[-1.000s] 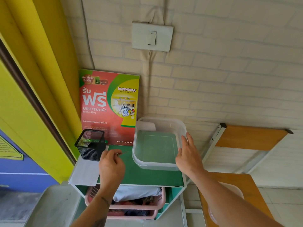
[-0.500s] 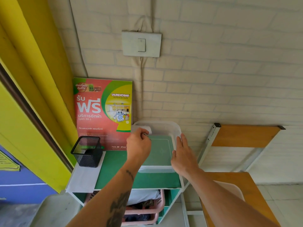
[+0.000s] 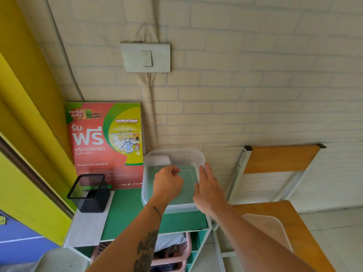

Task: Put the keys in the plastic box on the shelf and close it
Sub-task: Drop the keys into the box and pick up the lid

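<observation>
Since a second before, the left hand [image 3: 168, 183] had travelled from the near left of the green shelf top [image 3: 125, 213], close to the black wire-mesh pen holder [image 3: 89, 193], to a place over the open clear plastic box [image 3: 174, 158]. Its fingers were curled together in a loose fist above the box's floor; the keys could not be made out in the fist or in the box, so whether the fingers were clamped on them I cannot tell. The right hand [image 3: 208, 188] had stayed at the box's right side, fingers straight and slightly spread, lying flat against the right wall and rim, not closed around anything. The box stood on the far right part of the shelf top, close to the pale brick wall [image 3: 255, 95], just right of the red and green laundry poster [image 3: 106, 146] that leaned on the wall. A white paper sheet [image 3: 88, 226] lay on the near left of the shelf top under the pen holder. Below the top, a pink plastic basket [image 3: 176, 252] with cloth in it sat on a lower shelf. To the right stood a wooden chair with a white metal frame [image 3: 282, 158], and a translucent lid-like plastic piece [image 3: 269, 228] rested on its seat. A grey wall switch [image 3: 146, 57] hung above the poster.
</observation>
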Demonstrator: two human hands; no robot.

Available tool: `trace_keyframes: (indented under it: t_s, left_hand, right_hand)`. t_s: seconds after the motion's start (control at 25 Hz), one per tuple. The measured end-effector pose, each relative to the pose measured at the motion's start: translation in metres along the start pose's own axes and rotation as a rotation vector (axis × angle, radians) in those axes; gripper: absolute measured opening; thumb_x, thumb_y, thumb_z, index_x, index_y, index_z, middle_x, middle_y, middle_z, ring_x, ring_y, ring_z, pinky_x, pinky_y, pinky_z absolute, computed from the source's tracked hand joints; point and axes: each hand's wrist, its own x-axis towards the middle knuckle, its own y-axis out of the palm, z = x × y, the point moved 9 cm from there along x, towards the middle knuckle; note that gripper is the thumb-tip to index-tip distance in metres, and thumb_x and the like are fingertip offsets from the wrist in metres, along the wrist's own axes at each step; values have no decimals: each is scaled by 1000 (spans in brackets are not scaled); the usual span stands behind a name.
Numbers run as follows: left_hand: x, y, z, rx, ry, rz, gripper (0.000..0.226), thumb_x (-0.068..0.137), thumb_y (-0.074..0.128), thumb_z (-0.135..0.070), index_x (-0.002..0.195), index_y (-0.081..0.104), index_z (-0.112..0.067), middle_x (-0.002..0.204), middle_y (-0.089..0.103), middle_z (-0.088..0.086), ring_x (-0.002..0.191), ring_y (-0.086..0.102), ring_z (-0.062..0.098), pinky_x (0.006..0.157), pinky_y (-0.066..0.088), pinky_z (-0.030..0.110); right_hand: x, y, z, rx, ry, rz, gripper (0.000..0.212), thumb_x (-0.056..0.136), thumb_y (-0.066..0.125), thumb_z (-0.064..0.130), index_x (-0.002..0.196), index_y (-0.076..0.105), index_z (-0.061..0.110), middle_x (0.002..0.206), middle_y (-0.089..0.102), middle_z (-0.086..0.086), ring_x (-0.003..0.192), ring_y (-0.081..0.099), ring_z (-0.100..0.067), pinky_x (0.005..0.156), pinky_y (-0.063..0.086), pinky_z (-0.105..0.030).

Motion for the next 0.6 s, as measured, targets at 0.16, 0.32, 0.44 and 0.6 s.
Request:
trace_keyframes:
  t_s: [0.16, 0.32, 0.44, 0.6]
  left_hand:
    - [-15, -5, -13, -20, 68, -33, 37, 85, 44, -4, 108, 71, -17, 101, 71, -1, 80, 65, 17, 69, 49, 25]
    - [-35, -7, -26, 2, 161, -67, 30, 88, 46, -7, 100, 70, -21, 88, 68, -6, 67, 64, 10, 64, 49, 24]
    - [-54, 11, -48, 7, 229, -56, 30, 87, 47, -7, 97, 70, -24, 85, 69, -8, 75, 65, 14, 75, 49, 25]
    - [-76, 75, -87, -23, 345, 9, 30, 86, 50, -5, 94, 71, -24, 86, 72, -6, 76, 66, 13, 76, 50, 24]
  right_hand:
    - [1, -1, 0, 41, -28, 23, 64, 102, 39, 24, 155, 6, 17, 165, -12, 0, 143, 27, -30, 111, 36, -38]
    - [-9, -24, -18, 208, -77, -24, 60, 103, 37, 28, 155, 9, 22, 165, -2, 4, 150, 6, -17, 118, 15, -36]
    - [-23, -47, -62, 271, -21, -72, 59, 103, 36, 30, 156, 11, 20, 165, 8, 3, 149, 7, -12, 120, 12, -34]
    - [-49, -63, -150, 264, 111, -31, 58, 102, 36, 29, 155, 14, 16, 163, 17, -3, 148, 18, -17, 120, 18, -35]
